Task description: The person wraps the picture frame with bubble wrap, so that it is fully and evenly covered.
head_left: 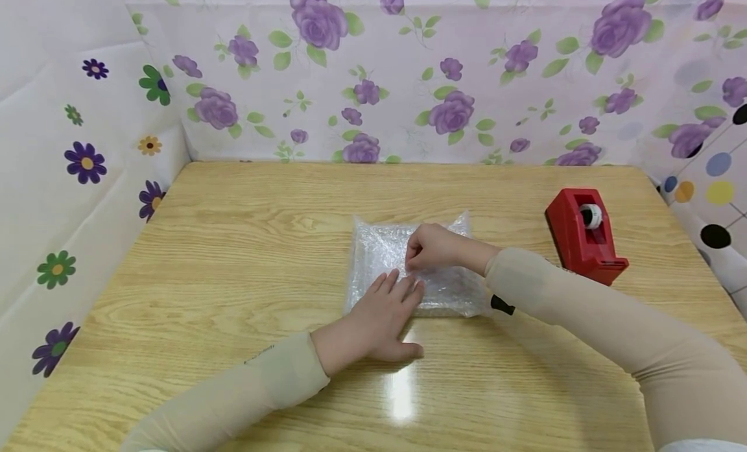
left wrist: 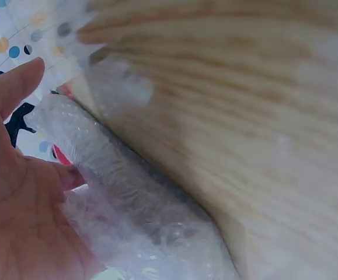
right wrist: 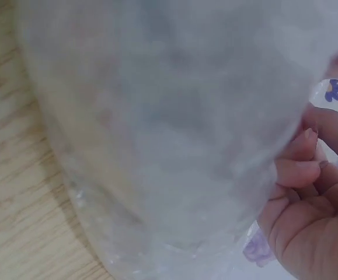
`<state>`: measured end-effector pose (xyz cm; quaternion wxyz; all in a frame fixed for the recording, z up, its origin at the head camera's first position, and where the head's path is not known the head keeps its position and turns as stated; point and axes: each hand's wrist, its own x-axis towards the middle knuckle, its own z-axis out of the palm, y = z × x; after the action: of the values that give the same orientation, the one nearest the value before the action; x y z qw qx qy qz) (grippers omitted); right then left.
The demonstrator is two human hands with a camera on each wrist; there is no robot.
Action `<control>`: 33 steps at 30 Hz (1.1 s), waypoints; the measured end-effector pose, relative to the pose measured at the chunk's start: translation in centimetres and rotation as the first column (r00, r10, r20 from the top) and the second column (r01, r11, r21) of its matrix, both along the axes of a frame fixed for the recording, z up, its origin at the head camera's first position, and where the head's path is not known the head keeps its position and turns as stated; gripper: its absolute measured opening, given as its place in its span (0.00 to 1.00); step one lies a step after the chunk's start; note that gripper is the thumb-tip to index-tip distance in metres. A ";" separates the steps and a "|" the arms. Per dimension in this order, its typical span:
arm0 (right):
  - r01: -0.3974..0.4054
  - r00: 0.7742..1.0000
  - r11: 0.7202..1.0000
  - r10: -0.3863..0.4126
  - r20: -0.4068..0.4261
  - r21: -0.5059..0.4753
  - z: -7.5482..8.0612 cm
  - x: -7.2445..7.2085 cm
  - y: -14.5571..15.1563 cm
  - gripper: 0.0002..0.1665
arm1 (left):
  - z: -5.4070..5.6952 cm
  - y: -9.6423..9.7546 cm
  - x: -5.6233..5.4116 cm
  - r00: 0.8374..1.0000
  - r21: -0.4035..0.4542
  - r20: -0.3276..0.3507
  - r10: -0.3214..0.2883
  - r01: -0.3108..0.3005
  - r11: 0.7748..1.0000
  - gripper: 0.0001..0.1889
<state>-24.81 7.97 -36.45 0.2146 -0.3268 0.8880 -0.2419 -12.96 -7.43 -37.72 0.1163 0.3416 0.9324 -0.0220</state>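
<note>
A package in clear bubble wrap (head_left: 373, 244) lies on the wooden table, its corners sticking up at the back. My left hand (head_left: 385, 319) rests on its front edge with fingers spread and the thumb out over the tabletop. In the left wrist view, the bubble wrap (left wrist: 139, 198) passes close beside that palm. Over the middle of the package, my right hand (head_left: 434, 246) has its fingers curled down, and the fingertips pinch at the wrap's surface. The right wrist view shows those bent fingers (right wrist: 300, 169) against the wrap; what lies inside the package is blurred.
A red tape dispenser (head_left: 589, 238) with a roll of tape (head_left: 591, 216) stands on the table to the right, beyond my right forearm. Flower-patterned cloth (head_left: 397, 69) hangs behind the table's back edge, and more printed cloth (head_left: 87, 212) borders the left side.
</note>
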 end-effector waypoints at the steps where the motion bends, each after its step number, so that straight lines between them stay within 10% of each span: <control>1: 0.007 1.000 1.000 -0.007 0.001 0.002 0.0 0.0 0.0 0.03 | 0.0 0.0 0.0 1.000 0.001 -0.001 -0.001 0.001 1.000 0.52; 33: 0.232 0.972 0.962 -0.224 -0.070 0.143 0.2 0.4 0.6 0.21 | -0.6 -0.2 0.2 0.999 0.014 -0.037 0.015 -0.015 1.000 0.51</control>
<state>-24.38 8.61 -36.23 0.1857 -0.2116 0.9409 -0.1885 -12.80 -7.62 -38.28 0.0970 0.3349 0.9370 -0.0208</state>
